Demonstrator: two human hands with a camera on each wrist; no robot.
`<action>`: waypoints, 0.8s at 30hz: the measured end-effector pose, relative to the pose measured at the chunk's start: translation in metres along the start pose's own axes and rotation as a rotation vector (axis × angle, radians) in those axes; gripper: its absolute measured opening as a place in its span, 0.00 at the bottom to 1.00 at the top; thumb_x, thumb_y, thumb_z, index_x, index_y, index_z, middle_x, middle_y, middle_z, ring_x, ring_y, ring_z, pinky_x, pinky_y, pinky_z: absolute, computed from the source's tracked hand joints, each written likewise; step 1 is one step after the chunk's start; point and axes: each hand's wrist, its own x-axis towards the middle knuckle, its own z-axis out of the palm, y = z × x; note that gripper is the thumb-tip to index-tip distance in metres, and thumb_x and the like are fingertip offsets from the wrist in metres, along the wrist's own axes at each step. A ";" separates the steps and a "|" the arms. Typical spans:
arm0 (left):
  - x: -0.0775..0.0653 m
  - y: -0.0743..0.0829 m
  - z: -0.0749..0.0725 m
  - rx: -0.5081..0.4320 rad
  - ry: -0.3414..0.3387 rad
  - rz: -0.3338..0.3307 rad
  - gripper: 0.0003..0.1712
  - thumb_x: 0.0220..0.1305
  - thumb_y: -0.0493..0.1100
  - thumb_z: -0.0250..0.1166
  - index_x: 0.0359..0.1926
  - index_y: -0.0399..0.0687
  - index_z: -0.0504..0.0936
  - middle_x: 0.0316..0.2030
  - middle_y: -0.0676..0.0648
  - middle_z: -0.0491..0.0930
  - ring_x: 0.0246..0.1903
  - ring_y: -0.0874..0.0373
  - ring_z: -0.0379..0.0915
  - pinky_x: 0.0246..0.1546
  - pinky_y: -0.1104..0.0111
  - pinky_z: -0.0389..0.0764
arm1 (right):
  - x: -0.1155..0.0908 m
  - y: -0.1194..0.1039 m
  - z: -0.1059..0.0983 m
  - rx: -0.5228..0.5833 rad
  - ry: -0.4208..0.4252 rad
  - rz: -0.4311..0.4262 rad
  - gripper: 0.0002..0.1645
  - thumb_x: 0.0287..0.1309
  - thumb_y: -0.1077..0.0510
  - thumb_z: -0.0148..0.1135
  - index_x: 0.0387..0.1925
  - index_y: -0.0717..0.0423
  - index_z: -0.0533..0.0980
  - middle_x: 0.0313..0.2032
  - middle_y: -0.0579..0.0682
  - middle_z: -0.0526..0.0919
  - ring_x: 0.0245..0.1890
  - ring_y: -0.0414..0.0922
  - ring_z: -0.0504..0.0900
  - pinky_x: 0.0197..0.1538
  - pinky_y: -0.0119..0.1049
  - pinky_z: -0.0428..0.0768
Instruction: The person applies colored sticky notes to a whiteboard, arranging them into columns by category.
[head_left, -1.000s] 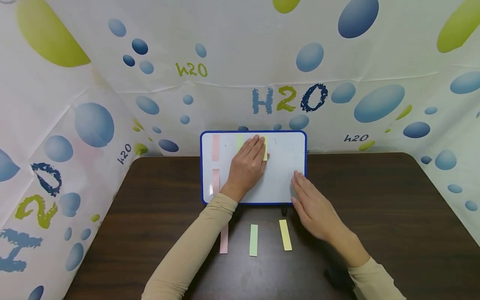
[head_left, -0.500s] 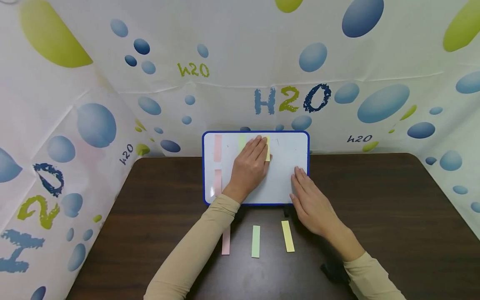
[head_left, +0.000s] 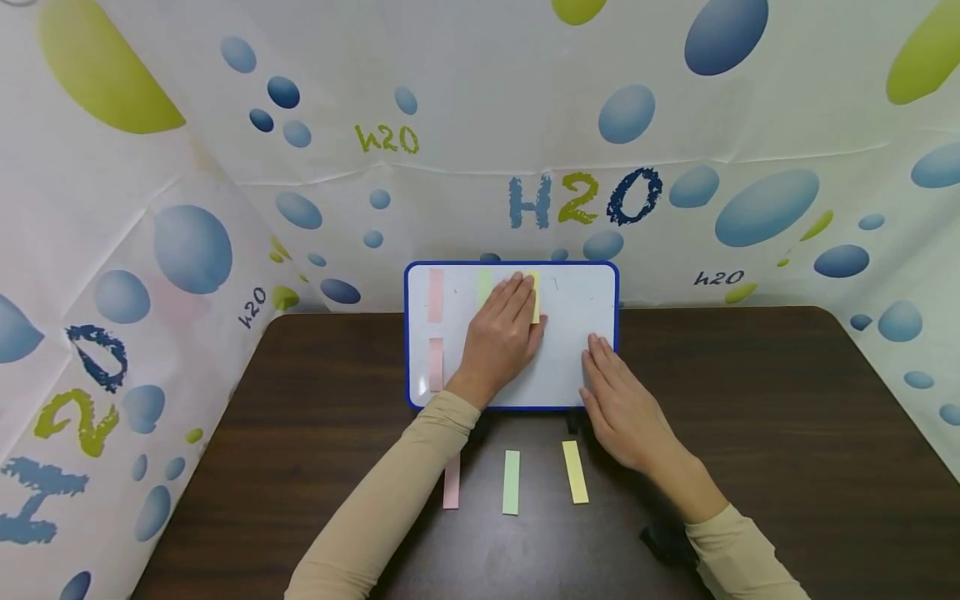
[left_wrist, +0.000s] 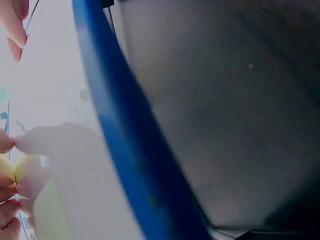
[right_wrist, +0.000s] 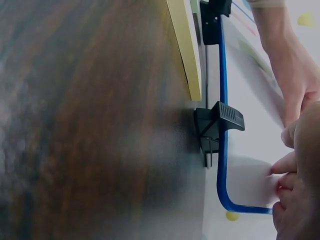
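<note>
A blue-framed whiteboard (head_left: 566, 367) stands propped at the back of the table. My left hand (head_left: 498, 329) lies on its upper middle, fingers straight and together, partly covering a yellow paper strip (head_left: 536, 307). Beside it a green strip (head_left: 483, 285) is also half hidden by the hand. Two pink strips (head_left: 436, 296) run down the board's left side, one above the other. With straight fingers my right hand (head_left: 630, 408) rests against the board's lower right edge. In the right wrist view, its curving fingertips (right_wrist: 285, 185) touch the white surface.
On the table in front lie a pink strip (head_left: 451, 485), a green strip (head_left: 511, 483) and a yellow strip (head_left: 575, 472). A black clip foot (right_wrist: 212, 125) supports the board's lower edge. A printed curtain (head_left: 465, 200) hangs behind the dark wooden table (head_left: 322, 400).
The head view has shifted slightly. My left thumb has spread a little to the right, while the hand stays over the yellow strip. My right hand has edged slightly up along the board.
</note>
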 end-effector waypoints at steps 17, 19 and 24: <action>-0.009 0.002 0.000 -0.007 0.009 0.020 0.27 0.69 0.51 0.66 0.57 0.33 0.84 0.60 0.39 0.82 0.65 0.48 0.77 0.71 0.61 0.74 | -0.001 0.001 0.001 -0.010 0.017 -0.012 0.37 0.76 0.50 0.47 0.77 0.65 0.57 0.81 0.58 0.48 0.82 0.55 0.49 0.82 0.48 0.51; -0.010 0.002 -0.001 -0.007 0.005 0.021 0.27 0.69 0.51 0.66 0.57 0.33 0.84 0.60 0.39 0.82 0.65 0.48 0.77 0.71 0.61 0.73 | -0.001 0.001 0.001 -0.010 0.020 -0.014 0.37 0.76 0.50 0.47 0.77 0.65 0.57 0.81 0.58 0.48 0.82 0.55 0.49 0.82 0.48 0.52; -0.013 0.004 -0.003 -0.008 0.003 0.029 0.26 0.68 0.51 0.67 0.57 0.34 0.84 0.60 0.40 0.82 0.64 0.48 0.78 0.71 0.61 0.73 | -0.001 0.001 0.000 -0.028 0.010 -0.007 0.37 0.76 0.50 0.49 0.77 0.65 0.57 0.81 0.58 0.49 0.81 0.55 0.50 0.81 0.50 0.55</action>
